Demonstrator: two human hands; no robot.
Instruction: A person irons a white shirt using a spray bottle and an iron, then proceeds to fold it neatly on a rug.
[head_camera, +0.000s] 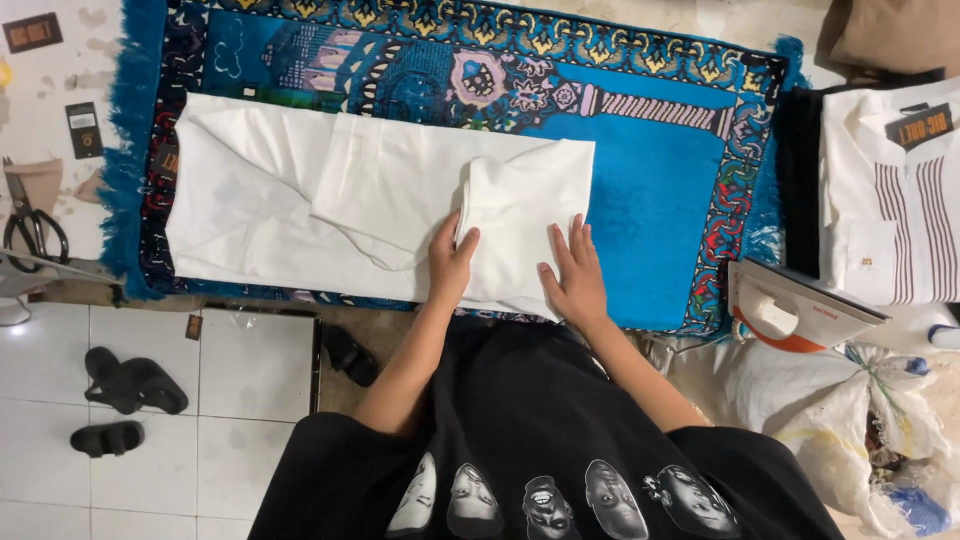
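White tiled floor (250, 370), blue rug (650, 200)

White garment (300, 200) lies on blue patterned rug (650, 200).

One head-worn camera looked almost straight down from above, fairly near, taking in the rug (660, 200) ahead and the tiled floor (250, 380) below.
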